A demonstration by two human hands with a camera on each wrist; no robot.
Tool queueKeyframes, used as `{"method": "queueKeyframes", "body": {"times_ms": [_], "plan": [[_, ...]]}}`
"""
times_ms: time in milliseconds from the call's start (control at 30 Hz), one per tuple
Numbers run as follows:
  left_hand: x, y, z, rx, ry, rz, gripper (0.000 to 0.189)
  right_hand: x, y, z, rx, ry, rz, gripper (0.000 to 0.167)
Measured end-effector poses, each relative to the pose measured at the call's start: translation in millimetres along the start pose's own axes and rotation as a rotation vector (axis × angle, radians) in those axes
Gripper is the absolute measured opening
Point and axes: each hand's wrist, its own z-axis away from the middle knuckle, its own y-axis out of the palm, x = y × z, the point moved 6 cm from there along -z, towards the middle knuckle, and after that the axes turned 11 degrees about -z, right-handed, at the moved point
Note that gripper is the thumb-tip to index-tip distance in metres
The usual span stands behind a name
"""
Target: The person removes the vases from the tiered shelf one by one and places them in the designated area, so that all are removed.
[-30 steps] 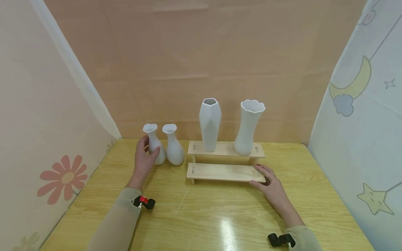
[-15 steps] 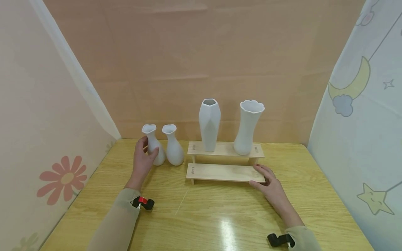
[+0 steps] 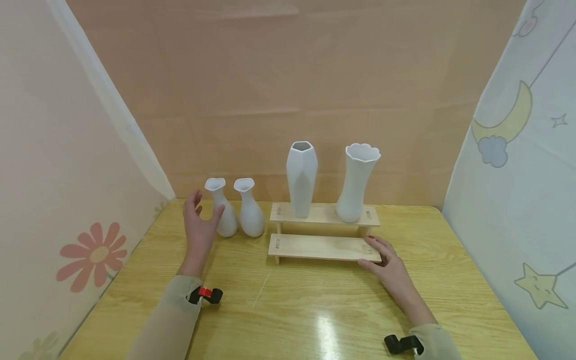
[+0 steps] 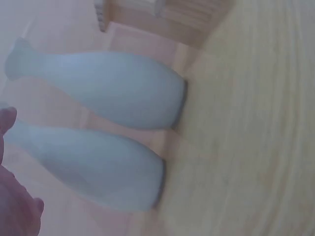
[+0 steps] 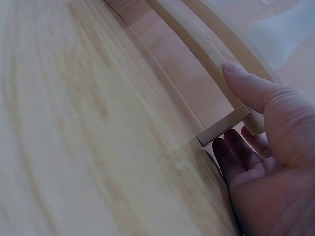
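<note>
Two small white bud vases with wavy rims stand upright side by side at the left, the left vase [image 3: 227,220] and the right vase [image 3: 252,217]. My left hand [image 3: 200,232] is just left of the left vase, fingers spread and its thumb overlapping the vase in the head view. In the left wrist view, fingertips [image 4: 19,206] show at the left edge, beside both vases. My right hand [image 3: 392,270] grips the right end of a low wooden riser [image 3: 319,247], thumb at its front edge, other fingers around the end by its leg [image 5: 224,125].
Behind the low riser stands a taller wooden riser [image 3: 321,212]. It bears a faceted white vase [image 3: 301,180] and a scallop-rimmed white vase [image 3: 355,190]. The wooden table [image 3: 279,320] is bounded by a pinkish backdrop [image 3: 270,90] and patterned side cloths.
My left hand has let go of the left vase; its fingers have opened and drawn away to the left. The right hand keeps its hold on the low riser.
</note>
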Motion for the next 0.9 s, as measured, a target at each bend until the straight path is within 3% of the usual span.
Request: {"method": "queueKeyframes", "body": {"times_ms": [167, 367, 600, 900], "plan": [[-24.8, -8.9, 3.2, -0.094, 0.003, 0.055, 0.078, 0, -2, -0.9, -0.005, -0.005, 0.006, 0.077], [-65.3, -10.5, 12.7, -0.139, 0.103, 0.165, 0.075, -1, -2, -1.6, -0.004, -0.01, 0.002, 0.077], [-109.1, 3.5, 21.6, -0.111, 0.22, 0.233, 0.073, 0, -1, -1.3, 0.002, -0.002, -0.004, 0.077], [-152.2, 33.7, 37.8, -0.028, 0.267, 0.243, 0.077, -1, 0, 0.0, -0.001, -0.007, 0.001, 0.078]]}}
